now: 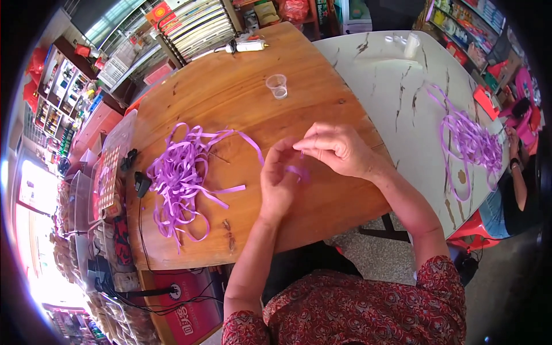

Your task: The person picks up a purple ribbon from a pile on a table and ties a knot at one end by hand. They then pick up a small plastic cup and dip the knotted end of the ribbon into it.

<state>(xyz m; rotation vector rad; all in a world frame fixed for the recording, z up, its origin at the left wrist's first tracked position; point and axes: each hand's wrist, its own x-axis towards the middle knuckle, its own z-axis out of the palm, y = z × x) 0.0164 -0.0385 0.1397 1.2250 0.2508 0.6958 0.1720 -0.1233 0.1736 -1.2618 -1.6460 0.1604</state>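
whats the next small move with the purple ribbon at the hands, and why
Perhaps draw the right hand gently away from the left hand: their fingers nearly meet, and the purple ribbon curls loosely below them, not taut.

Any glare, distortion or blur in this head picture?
Head view: glare washes out the bright opening at far left; head view: fisheye bows the wooden table's near edge; head view: purple ribbon looks smeared near the middle.

White characters mark a pink box (198, 302), lower left; pale lettering lines a green panel (324, 11), top centre.
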